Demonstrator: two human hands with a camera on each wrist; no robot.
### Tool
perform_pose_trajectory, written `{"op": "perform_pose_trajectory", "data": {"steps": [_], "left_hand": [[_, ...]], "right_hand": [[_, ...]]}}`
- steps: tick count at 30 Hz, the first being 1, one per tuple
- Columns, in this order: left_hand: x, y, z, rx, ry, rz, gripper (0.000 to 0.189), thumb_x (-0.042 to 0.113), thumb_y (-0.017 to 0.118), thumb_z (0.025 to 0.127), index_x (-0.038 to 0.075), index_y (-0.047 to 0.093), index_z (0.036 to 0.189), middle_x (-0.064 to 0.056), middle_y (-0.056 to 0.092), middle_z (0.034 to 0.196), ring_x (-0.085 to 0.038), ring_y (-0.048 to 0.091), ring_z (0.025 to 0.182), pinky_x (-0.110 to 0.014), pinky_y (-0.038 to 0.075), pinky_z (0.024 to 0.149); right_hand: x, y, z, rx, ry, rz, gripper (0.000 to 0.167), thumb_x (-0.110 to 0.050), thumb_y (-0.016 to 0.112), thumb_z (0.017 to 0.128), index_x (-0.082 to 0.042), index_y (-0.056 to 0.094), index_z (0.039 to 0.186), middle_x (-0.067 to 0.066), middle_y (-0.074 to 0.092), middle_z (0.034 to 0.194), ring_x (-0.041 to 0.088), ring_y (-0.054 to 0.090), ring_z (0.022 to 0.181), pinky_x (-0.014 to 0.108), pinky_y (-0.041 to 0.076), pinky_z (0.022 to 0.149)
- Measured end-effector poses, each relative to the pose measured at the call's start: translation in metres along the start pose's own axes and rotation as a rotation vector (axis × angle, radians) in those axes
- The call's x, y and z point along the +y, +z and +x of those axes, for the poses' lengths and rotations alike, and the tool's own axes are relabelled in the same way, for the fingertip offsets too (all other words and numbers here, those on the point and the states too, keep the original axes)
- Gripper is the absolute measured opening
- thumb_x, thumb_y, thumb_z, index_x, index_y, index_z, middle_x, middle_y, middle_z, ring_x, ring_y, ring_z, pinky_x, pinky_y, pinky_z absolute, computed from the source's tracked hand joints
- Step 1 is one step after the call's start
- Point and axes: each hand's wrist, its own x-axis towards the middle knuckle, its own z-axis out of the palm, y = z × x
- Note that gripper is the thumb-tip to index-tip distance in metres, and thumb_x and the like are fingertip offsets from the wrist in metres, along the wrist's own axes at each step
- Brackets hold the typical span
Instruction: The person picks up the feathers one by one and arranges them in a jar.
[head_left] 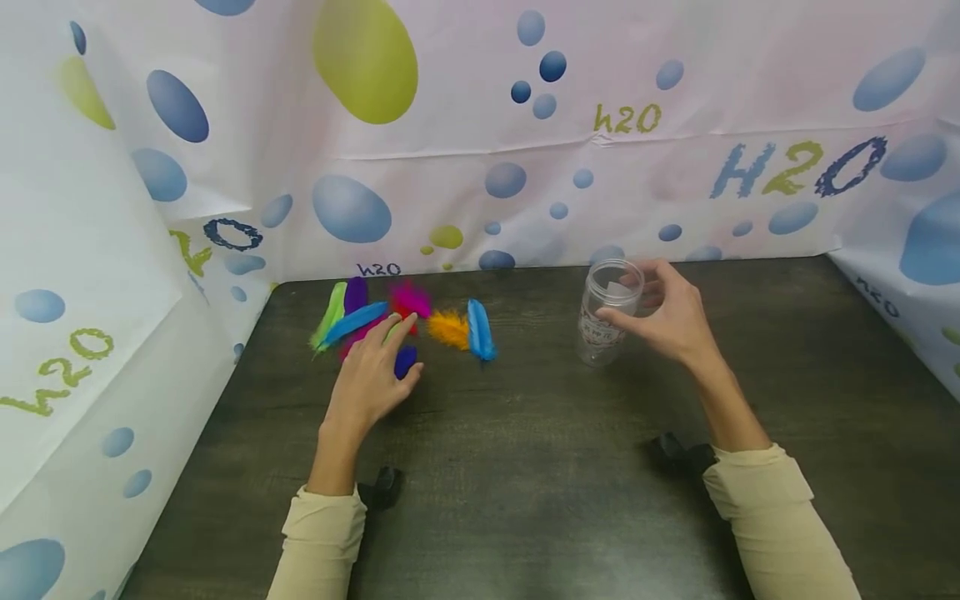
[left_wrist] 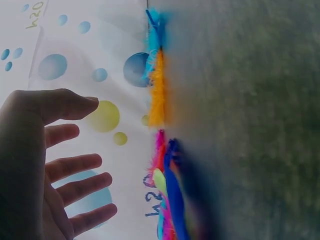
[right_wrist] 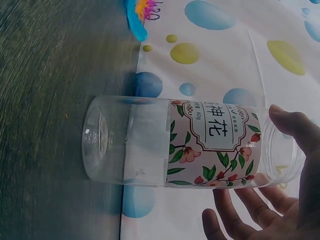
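My left hand [head_left: 370, 375] hovers over the pile of coloured feathers, its fingers spread and holding nothing. In the left wrist view, the fingers of the left hand [left_wrist: 65, 170] are apart from the dark blue feather [left_wrist: 175, 195]. Around that hand lie a light blue feather [head_left: 352, 323], a green feather [head_left: 330, 315] and a purple feather [head_left: 356, 293]. My right hand [head_left: 671, 315] holds a clear, lidless jar [head_left: 597, 333] near its neck, thumb on one side and fingers on the other. A floral label [right_wrist: 215, 145] wraps the upright jar.
An orange feather [head_left: 448, 328] and a blue feather [head_left: 481, 330] lie right of the pile on the dark wooden table [head_left: 510, 467]. A white sheet [head_left: 465, 100] with printed blue and green dots stands behind the table and along its sides.
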Motion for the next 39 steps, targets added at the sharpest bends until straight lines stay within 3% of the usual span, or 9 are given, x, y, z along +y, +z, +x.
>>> {"op": "perform_pose_trajectory", "data": {"steps": [10,25,39], "left_hand": [[0.0013,-0.0056,0.0027,0.016,0.01,0.001,0.071,0.029,0.074,0.093,0.011,0.047,0.155,-0.023,0.049,0.152,-0.044,0.049,0.138,-0.065,0.044,0.108],[0.0055,-0.0057,0.0043,-0.008,0.012,0.005,0.066,0.029,0.072,0.095,0.01,0.049,0.154,-0.021,0.047,0.155,-0.042,0.047,0.141,-0.065,0.04,0.112],[0.0059,-0.0071,0.0032,0.003,0.025,0.014,0.065,0.028,0.072,0.095,0.009,0.051,0.152,-0.021,0.048,0.154,-0.042,0.047,0.14,-0.064,0.04,0.112]], "right_hand": [[-0.0017,0.0025,-0.0009,-0.012,-0.006,0.011,0.067,-0.019,0.086,0.082,0.001,0.055,0.139,0.023,0.066,0.124,0.041,0.064,0.104,0.055,0.05,0.091],[-0.0023,0.0054,-0.0009,-0.025,-0.019,-0.007,0.069,-0.021,0.086,0.082,0.002,0.055,0.138,0.024,0.064,0.124,0.043,0.063,0.103,0.06,0.049,0.089],[-0.0041,0.0086,-0.0023,-0.062,-0.031,0.062,0.062,-0.015,0.086,0.083,0.006,0.056,0.134,0.024,0.065,0.125,0.043,0.067,0.11,0.058,0.053,0.096]]}}
